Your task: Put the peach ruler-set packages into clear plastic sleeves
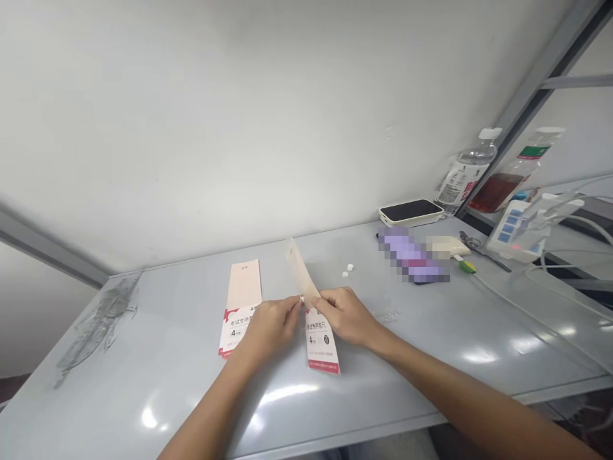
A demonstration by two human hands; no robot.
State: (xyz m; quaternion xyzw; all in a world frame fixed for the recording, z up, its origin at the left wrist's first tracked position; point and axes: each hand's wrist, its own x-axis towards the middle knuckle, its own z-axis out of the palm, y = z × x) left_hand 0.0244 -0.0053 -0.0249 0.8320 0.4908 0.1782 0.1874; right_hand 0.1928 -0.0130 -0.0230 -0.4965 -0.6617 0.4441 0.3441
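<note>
My left hand [271, 329] and my right hand [347, 316] meet over a grey table [383, 358], both pinching a paper ruler-set package [322, 342]. Its printed white-and-red lower part hangs below my fingers, and a peach flap [299, 271] stands up and tilts to the left. Next to my left hand, a second ruler-set package [239, 306] lies flat, its lower end partly hidden by that hand. Several tiny white bits [347, 271] lie just beyond my right hand.
Crumpled clear plastic [98, 326] lies at the table's left. At the back right stand two bottles [467, 172], with a phone-like device [410, 213], a pixelated object [412, 255], scissors [483, 251] and a white power strip [514, 230] nearby. A wall rises behind.
</note>
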